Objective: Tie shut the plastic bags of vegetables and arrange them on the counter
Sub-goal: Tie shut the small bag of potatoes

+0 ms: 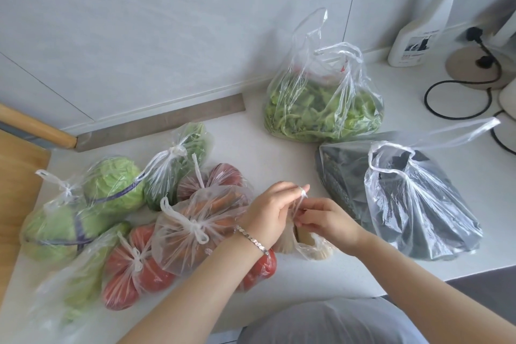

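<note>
White counter (279,148), tiled wall (139,36), left hand (272,212), right hand (333,222), fingers (301,189) pinching small bag (312,249)

Soft, even daylight fills the scene, bright without harshness. The white desk (279,148) and pale wall tiles (139,36) look cool and slightly washed out. Shadows are faint and diffuse. Small highlights glint on the clear bag of greens (324,103) at upper centre. The left hand (270,212) and right hand (329,220), pinching the small bag (312,248) at lower centre, are fairly sharp. Wide-angle distortion bends wall lines toward the corners. The spray bottle (418,31) at upper right is overexposed; the lower left corner blurs.
</note>
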Tool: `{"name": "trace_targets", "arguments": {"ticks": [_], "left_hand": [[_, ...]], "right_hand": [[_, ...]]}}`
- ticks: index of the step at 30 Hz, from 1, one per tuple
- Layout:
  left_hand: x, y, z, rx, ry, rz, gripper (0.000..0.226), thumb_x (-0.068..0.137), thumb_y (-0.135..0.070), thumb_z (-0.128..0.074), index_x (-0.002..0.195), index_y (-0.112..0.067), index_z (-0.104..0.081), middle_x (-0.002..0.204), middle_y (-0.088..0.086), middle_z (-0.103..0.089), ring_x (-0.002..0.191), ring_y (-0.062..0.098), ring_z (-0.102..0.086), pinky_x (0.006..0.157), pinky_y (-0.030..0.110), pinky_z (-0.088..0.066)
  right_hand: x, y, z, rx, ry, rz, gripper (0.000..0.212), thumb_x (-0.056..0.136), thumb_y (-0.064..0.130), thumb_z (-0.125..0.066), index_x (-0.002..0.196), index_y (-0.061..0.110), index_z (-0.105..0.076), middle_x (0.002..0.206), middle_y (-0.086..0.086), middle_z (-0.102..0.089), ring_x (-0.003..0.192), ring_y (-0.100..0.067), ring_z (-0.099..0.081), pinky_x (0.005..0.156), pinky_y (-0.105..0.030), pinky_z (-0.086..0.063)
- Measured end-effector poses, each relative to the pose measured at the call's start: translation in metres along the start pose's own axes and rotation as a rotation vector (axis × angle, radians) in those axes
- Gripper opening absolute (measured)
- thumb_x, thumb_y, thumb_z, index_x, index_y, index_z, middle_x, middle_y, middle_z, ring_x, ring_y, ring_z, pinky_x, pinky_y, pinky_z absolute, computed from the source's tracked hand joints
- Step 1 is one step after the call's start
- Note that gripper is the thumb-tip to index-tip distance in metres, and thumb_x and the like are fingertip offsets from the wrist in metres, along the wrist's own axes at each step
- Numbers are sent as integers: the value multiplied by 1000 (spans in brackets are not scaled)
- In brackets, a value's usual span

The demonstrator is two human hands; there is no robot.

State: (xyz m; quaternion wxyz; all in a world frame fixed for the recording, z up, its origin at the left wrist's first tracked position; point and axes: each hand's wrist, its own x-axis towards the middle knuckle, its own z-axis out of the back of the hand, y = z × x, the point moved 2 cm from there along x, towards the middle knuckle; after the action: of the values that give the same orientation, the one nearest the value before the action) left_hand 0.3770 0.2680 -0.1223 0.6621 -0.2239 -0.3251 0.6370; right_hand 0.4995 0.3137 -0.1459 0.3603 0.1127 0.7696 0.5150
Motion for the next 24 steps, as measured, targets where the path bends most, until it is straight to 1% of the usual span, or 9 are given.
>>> {"name": "trace_targets", "arguments": {"ticks": [3,6,10,13,16,18,20,22,24], "left_hand": [[1,-1,-1,114,27,-7,40,86,-7,-44,120,-22,-59,104,-1,-69,93,18,-57,79,19,-43],[1,1,2,237,10,-67,38,85,-18,-41,118,-24,-61,89,-6,-71,80,20,-55,67,21,-45],[1,7,4,51,18,35,31,82,-14,-56,112,-13,-65,88,7,-71,84,10,-57,73,12,-42],[-3,13,3,-11,27,136,23,79,-7,-65,102,-4,-66,87,12,-73,84,8,-58,76,15,-46],[-10,15,-4,49,115,236,28,86,-11,-58,114,-7,-59,100,9,-69,86,9,-61,79,13,-44],[-12,16,-10,140,189,247,25,90,-17,-51,113,-9,-60,105,9,-64,95,20,-61,87,27,-48],[-12,16,-13,188,195,235,22,91,-22,-49,99,-8,-64,100,9,-61,85,23,-59,79,37,-51],[-11,15,-16,118,117,207,26,89,-27,-48,88,-6,-64,94,7,-58,78,16,-53,76,23,-46],[-9,8,-17,-31,48,225,29,88,-29,-45,85,-5,-61,97,1,-56,87,4,-49,79,4,-35]], "right_hand": [[-4,2,0,-120,18,12,23,84,12,-63,61,15,-61,53,-2,-40,52,-15,-36,53,-23,-31],[-6,7,1,-235,-46,32,29,90,19,-54,63,9,-55,50,5,-41,45,-7,-33,51,-18,-30],[-9,7,4,-185,-157,20,27,91,19,-53,73,6,-68,50,4,-49,42,-4,-39,53,-15,-36],[-11,5,9,-119,-288,46,24,88,16,-57,69,9,-70,47,5,-57,45,-7,-46,54,-17,-41],[-12,6,13,23,-351,38,27,92,8,-50,70,6,-66,45,5,-54,45,-8,-55,53,-17,-47],[-12,7,13,105,-386,24,28,94,5,-44,70,1,-59,52,-4,-47,42,-8,-56,50,-18,-47],[-11,6,16,166,-438,15,26,94,3,-41,72,0,-55,56,-8,-41,41,-13,-55,47,-20,-46],[-9,4,20,187,-479,-14,26,92,2,-42,70,2,-55,56,-10,-41,44,-20,-53,45,-24,-44],[-7,4,23,193,-473,-61,24,90,4,-45,69,4,-56,54,-9,-45,46,-24,-51,47,-29,-41]]}}
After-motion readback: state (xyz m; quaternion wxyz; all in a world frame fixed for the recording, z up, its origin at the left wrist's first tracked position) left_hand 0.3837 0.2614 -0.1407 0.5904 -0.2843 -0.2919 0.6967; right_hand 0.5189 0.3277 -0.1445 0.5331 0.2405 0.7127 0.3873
